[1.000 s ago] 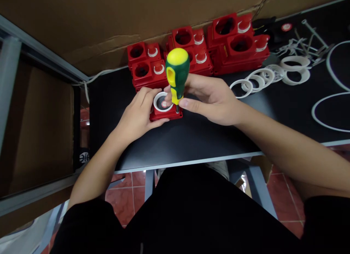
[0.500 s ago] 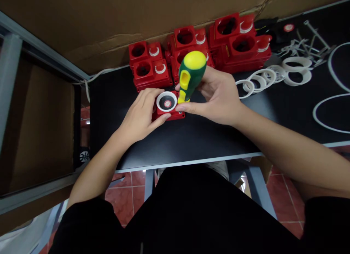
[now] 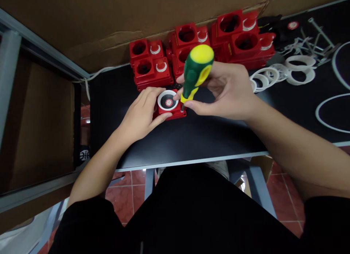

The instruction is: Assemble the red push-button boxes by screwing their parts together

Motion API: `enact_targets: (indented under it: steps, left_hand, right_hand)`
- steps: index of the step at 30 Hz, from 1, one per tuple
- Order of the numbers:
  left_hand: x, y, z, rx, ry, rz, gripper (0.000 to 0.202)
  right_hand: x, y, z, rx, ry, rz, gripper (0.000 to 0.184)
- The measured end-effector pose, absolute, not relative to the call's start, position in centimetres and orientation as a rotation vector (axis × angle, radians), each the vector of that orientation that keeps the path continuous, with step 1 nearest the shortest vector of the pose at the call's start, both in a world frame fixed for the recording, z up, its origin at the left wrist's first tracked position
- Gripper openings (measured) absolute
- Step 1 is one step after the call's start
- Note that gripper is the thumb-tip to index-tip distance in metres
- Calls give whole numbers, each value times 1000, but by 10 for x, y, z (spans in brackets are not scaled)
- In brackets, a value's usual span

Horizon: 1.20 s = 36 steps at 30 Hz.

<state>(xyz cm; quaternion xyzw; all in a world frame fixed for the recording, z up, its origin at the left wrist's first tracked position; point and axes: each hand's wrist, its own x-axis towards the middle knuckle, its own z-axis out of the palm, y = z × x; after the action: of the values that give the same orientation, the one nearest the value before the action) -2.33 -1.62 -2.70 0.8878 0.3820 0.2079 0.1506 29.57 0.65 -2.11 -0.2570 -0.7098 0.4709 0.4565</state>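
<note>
A small red plastic housing with a white ring and a red-and-white centre lies on the black table. My left hand is closed on its left side, thumb along the front edge. My right hand grips a green and yellow screwdriver low on the handle. The handle leans to the upper right and the tip rests at the housing's front right corner.
Several red housings are stacked along the back under a cardboard sheet. White rings and white plastic parts lie at the right. A white cable runs at the table's left edge. Red floor tiles show below.
The screwdriver handle has tilted from upright to leaning right, and my right hand has shifted right with it. My left hand stays on the housing.
</note>
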Motion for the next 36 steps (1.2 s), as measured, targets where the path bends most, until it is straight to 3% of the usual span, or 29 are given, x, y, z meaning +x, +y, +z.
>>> enact_targets:
  steps: [10,13,17,36]
  left_hand:
    - [-23,-16,-29,2543,1102,598,79]
    - [-21,-18,-27,2574,1074,594,65]
    - [-20,-19,-25,2582,1064,612,62]
    - [-27,-15,-31,2646,956,705,46]
  right_hand:
    - [297,10,-18,-546,-1866,1154,34]
    - [296,11,-21,-570,-1832,1076,40]
    - [291,13,-27,-616,-1776,1064,54]
    - [293,10,-21,-608,-1696,1182,56]
